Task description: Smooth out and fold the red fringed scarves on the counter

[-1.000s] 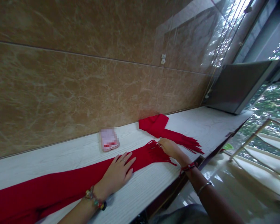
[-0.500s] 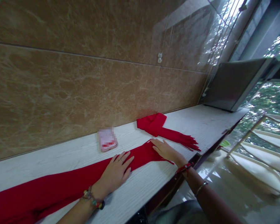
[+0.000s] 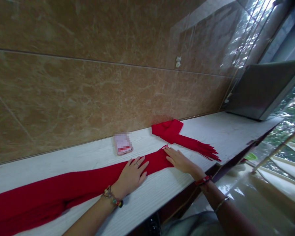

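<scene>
A long red scarf [image 3: 71,188] lies stretched along a white wood-grain counter [image 3: 147,200]. My left hand [image 3: 132,175] rests flat on it, fingers spread, a beaded bracelet on the wrist. My right hand [image 3: 180,160] lies flat with fingers out at the scarf's right end, covering the spot where its fringe was. A second red scarf [image 3: 179,136], folded with its fringe pointing right, sits just beyond my right hand, against the wall.
A pink phone [image 3: 123,144] lies near the brown marble wall [image 3: 100,82] behind the scarf. A grey box-like appliance [image 3: 263,88] stands at the counter's far right. The counter's front edge drops to a glossy floor on the right.
My right hand slid left along the scarf's end and the fringe no longer shows past it. My left hand stayed flat on the scarf. The view shifted slightly.
</scene>
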The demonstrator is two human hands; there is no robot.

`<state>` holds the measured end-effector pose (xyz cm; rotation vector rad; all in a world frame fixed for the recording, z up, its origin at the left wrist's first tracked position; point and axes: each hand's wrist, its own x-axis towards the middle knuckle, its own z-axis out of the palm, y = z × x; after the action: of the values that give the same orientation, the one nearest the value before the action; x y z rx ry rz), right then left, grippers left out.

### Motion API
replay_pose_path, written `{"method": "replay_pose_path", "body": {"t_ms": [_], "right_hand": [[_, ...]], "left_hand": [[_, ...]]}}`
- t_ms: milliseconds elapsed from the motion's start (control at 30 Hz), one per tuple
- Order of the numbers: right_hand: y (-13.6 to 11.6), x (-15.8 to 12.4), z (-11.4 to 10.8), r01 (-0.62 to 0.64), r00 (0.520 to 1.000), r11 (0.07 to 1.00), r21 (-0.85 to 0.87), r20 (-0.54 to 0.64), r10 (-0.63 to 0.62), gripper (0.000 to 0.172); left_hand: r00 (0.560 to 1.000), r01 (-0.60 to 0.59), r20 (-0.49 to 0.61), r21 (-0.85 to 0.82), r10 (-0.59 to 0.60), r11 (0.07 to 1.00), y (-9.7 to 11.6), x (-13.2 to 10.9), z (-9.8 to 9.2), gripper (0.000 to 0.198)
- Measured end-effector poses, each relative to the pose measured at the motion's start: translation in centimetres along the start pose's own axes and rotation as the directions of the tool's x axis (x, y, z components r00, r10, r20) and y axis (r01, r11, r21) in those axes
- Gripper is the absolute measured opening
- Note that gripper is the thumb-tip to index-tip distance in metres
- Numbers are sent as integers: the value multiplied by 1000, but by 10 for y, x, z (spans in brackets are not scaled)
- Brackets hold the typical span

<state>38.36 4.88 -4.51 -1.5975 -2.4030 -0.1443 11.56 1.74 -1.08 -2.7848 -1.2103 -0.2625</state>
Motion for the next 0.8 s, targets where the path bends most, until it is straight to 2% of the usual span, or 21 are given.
{"method": "replay_pose_path", "body": {"t_ms": [67,100,233,300,367,467,567,700,800], "right_hand": [[5,0,-2,-49,998,998,-34,-40,48,44],[1,2,-5,-34,997,999,-41,-73,31,44],[-49,13,-13,170,975,985,26,-148,-165,46],[-74,16,-12,251,962,967,51,-122,-244,46],[-87,18,-8,286,956,957,52,-82,-281,45],[-84,19,-1,299,953,953,46,-57,-296,45],[-71,20,4,293,955,954,56,-60,-290,44],[-64,19,-2,288,957,952,100,-46,-285,45],[-64,14,-12,366,931,917,156,-47,-363,42]], "left_hand": [[1000,12,-5,0,-12,1000,1,-1,0,42],[1000,21,-7,2,-21,1000,2,-1,0,42],[997,83,2,28,-83,996,2,-9,-4,50],[992,124,28,49,-125,991,-2,-19,-7,58],[984,166,60,73,-170,983,-9,-35,-11,64],[973,206,90,89,-214,974,-22,-59,-15,62],[973,199,105,70,-206,978,-33,-74,-18,58],[975,181,119,56,-186,982,-36,-76,-18,54],[977,171,123,52,-177,984,-36,-74,-18,53]]}}
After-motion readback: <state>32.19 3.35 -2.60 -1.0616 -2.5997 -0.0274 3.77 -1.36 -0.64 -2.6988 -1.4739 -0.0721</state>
